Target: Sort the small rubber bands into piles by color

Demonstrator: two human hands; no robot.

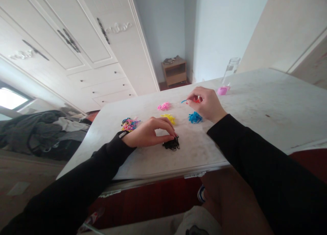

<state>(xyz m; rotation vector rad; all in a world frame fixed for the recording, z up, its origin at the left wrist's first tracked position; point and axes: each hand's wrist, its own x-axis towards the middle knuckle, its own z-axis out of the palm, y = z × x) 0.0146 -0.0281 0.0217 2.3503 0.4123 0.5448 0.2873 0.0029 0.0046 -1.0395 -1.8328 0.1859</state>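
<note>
My left hand (pixel 157 131) is closed in a pinch at the top of a pile of black rubber bands (pixel 171 144), with a black band at its fingertips. My right hand (pixel 204 102) pinches a blue rubber band (pixel 183 101) between thumb and finger. Red rubber bands (pixel 197 99) show through the gap in that hand, partly hidden by it. Just below it lies a pile of blue rubber bands (pixel 195 117). Yellow bands (pixel 168 118) sit behind my left fingers, and pink bands (pixel 164 106) farther back. Beside my left wrist is a mixed-colour pile (pixel 129 124).
A clear bottle (pixel 229 71) with a pink-purple base stands at the back right of the white table (pixel 258 108). Dark clothing (pixel 46 132) is heaped to the left. Beyond the table are a white wardrobe (pixel 102 71) and a small wooden cabinet (pixel 175 73).
</note>
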